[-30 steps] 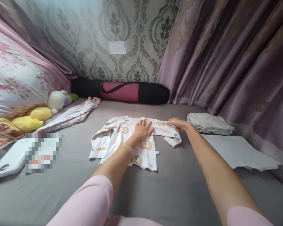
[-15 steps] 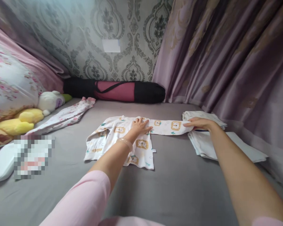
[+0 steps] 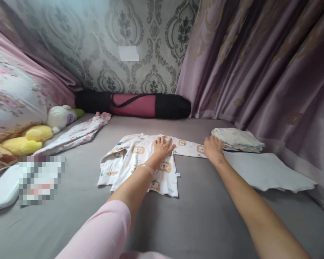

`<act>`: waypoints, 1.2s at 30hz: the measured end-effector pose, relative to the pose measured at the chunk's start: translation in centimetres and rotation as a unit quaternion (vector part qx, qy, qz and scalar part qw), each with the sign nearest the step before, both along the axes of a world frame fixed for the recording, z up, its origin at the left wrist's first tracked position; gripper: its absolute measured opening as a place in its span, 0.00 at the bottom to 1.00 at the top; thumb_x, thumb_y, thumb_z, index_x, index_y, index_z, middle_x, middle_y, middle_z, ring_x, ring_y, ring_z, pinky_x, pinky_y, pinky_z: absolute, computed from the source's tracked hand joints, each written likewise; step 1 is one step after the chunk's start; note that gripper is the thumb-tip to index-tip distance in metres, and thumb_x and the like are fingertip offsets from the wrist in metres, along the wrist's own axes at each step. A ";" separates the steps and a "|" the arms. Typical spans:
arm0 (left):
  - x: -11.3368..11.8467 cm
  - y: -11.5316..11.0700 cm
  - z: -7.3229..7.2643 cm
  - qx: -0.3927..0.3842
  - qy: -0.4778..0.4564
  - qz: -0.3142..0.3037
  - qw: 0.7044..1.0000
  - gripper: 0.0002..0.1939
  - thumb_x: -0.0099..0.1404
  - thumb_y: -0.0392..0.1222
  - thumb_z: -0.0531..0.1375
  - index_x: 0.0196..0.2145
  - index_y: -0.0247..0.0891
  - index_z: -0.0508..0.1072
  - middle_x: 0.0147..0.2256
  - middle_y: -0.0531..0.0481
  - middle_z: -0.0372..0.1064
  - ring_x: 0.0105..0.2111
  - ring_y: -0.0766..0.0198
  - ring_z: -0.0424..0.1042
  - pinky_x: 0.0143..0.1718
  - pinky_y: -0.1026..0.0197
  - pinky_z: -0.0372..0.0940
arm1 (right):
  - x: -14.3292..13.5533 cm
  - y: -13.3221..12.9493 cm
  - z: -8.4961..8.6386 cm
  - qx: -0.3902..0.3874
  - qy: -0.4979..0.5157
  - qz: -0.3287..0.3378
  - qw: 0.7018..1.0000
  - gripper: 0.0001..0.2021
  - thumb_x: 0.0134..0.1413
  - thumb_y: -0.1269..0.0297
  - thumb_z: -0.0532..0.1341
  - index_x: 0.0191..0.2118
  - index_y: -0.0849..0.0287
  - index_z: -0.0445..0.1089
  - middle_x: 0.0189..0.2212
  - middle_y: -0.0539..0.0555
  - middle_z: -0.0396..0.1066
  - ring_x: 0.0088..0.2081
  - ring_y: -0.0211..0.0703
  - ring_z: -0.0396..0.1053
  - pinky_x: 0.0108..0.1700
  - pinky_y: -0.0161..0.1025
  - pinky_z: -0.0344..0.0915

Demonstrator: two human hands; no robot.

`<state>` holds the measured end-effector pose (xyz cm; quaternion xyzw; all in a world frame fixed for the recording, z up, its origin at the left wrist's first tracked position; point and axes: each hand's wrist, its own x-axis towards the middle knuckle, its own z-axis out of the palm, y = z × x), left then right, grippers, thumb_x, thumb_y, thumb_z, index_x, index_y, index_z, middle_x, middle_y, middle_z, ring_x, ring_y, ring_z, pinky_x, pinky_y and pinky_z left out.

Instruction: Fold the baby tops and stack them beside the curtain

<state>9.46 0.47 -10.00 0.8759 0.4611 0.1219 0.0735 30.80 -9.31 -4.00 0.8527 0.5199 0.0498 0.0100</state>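
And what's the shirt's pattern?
The long-sleeved shirt has yellowish lion faces and green leaves on white, best in head view.

This looks like a home bedroom, with smooth grey cloth sheeting point(image 3: 194, 219) around the spread left fingers point(image 3: 158, 141), soft yellow plush toys point(image 3: 24, 144) left of them and shiny purple fabric curtains point(image 3: 248, 68) beyond, rightward.

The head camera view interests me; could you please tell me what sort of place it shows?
Probably a bedroom: the broad gray sheet looks like bedding, a plump floral pillow or quilt sits at the left, and a long purple curtain hangs at the right.
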 end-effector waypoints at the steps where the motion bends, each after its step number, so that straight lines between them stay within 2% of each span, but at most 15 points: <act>1: 0.0 0.0 -0.1 0.005 -0.003 -0.001 1.000 0.29 0.70 0.60 0.44 0.63 0.49 0.61 0.60 0.37 0.56 0.57 0.39 0.55 0.54 0.40 0.52 | -1.5 0.7 -0.6 0.001 0.007 0.043 0.999 0.17 0.62 0.72 0.51 0.54 0.68 0.67 0.56 0.72 0.64 0.60 0.58 0.59 0.60 0.51 0.52; 3: 0.0 -0.1 -0.2 0.012 -0.006 -0.004 1.000 0.28 0.71 0.57 0.43 0.63 0.48 0.60 0.60 0.37 0.57 0.57 0.39 0.55 0.54 0.40 0.52 | -4.6 2.3 -2.1 -0.005 0.039 0.144 0.989 0.20 0.66 0.66 0.49 0.60 0.58 0.63 0.61 0.60 0.62 0.63 0.46 0.56 0.63 0.42 0.51; 5: 0.0 -0.1 -0.4 0.015 -0.008 -0.005 1.000 0.26 0.72 0.52 0.43 0.63 0.46 0.61 0.59 0.37 0.57 0.56 0.40 0.56 0.54 0.40 0.52 | -7.2 3.8 -3.6 0.010 0.118 0.210 0.970 0.23 0.68 0.63 0.44 0.64 0.61 0.57 0.66 0.60 0.55 0.66 0.44 0.50 0.65 0.41 0.47; 7: -0.1 0.0 -0.5 0.013 -0.004 -0.002 1.000 0.25 0.71 0.49 0.44 0.63 0.46 0.61 0.58 0.38 0.58 0.56 0.42 0.56 0.55 0.42 0.52 | -9.0 4.8 -4.9 0.019 0.159 0.229 0.960 0.26 0.68 0.62 0.40 0.66 0.65 0.53 0.68 0.61 0.50 0.68 0.45 0.46 0.67 0.42 0.43; 10: -0.1 0.1 -0.6 0.017 0.000 0.005 1.000 0.26 0.70 0.49 0.47 0.64 0.48 0.59 0.60 0.40 0.57 0.56 0.45 0.57 0.55 0.45 0.53 | -9.7 5.2 -6.2 0.010 0.155 0.202 0.967 0.28 0.68 0.60 0.37 0.68 0.67 0.48 0.69 0.62 0.46 0.69 0.47 0.42 0.68 0.48 0.40; 14: -0.1 0.1 -0.6 0.040 -0.001 0.013 0.999 0.25 0.71 0.51 0.45 0.64 0.48 0.59 0.60 0.40 0.57 0.56 0.47 0.57 0.54 0.46 0.54 | -8.2 4.6 -7.0 -0.014 0.095 0.159 0.983 0.32 0.68 0.53 0.36 0.69 0.66 0.48 0.70 0.61 0.43 0.70 0.52 0.40 0.68 0.56 0.38; 18: -0.1 0.2 -0.6 0.045 -0.002 0.017 0.999 0.25 0.72 0.52 0.43 0.63 0.48 0.60 0.59 0.40 0.59 0.55 0.49 0.58 0.54 0.47 0.54 | -5.6 3.3 -6.8 -0.041 0.062 0.100 0.992 0.32 0.67 0.49 0.34 0.70 0.58 0.48 0.70 0.59 0.44 0.69 0.59 0.41 0.65 0.65 0.40; 26: -0.1 0.2 -0.5 0.020 -0.010 0.011 1.000 0.25 0.72 0.52 0.43 0.63 0.47 0.60 0.60 0.39 0.57 0.57 0.48 0.57 0.56 0.46 0.53 | 0.3 0.5 -6.4 -0.074 0.077 -0.044 0.993 0.37 0.62 0.41 0.32 0.71 0.53 0.43 0.71 0.59 0.40 0.69 0.61 0.39 0.62 0.71 0.40; 30: -0.4 0.6 0.4 -0.034 -0.031 -0.006 0.999 0.26 0.71 0.53 0.47 0.63 0.45 0.60 0.62 0.39 0.56 0.60 0.46 0.56 0.57 0.45 0.54 | 0.7 0.3 -6.0 -0.062 0.093 -0.049 0.993 0.37 0.62 0.41 0.31 0.71 0.51 0.43 0.71 0.61 0.38 0.69 0.63 0.38 0.61 0.74 0.39; 33: -2.5 1.0 2.2 -0.099 -0.063 -0.057 0.991 0.27 0.71 0.52 0.50 0.64 0.42 0.59 0.61 0.41 0.59 0.60 0.52 0.60 0.58 0.52 0.57 | 0.7 0.9 -5.5 -0.071 0.101 -0.051 0.991 0.36 0.62 0.42 0.33 0.71 0.53 0.45 0.70 0.63 0.40 0.68 0.65 0.41 0.60 0.74 0.41; 36: -7.1 1.0 4.4 -0.080 -0.143 -0.074 0.984 0.25 0.70 0.46 0.53 0.62 0.35 0.63 0.58 0.41 0.65 0.57 0.56 0.65 0.56 0.60 0.60 | 0.7 2.0 -4.5 -0.102 0.103 -0.066 0.987 0.34 0.63 0.46 0.41 0.70 0.53 0.49 0.69 0.65 0.44 0.66 0.67 0.49 0.60 0.73 0.46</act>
